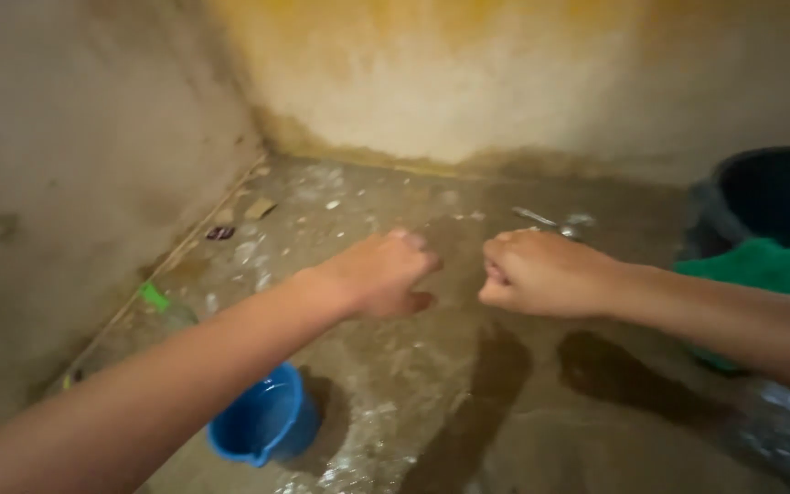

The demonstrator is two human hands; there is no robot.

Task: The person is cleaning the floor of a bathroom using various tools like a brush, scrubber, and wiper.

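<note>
My left hand [381,273] and my right hand [541,273] are stretched out side by side over a wet concrete floor [468,402], a small gap between them. Both are curled into loose fists and I see nothing held in either. Below my left forearm a small blue plastic cup [267,423] stands on the floor. A metal spoon-like item [546,220] lies on the floor just beyond my right hand.
Stained walls [75,183] meet in a corner at the back left. A dark bucket [770,197] stands at the right edge, with a green plastic item [765,267] in front of it. A green scrap [153,295] and small litter lie along the left wall.
</note>
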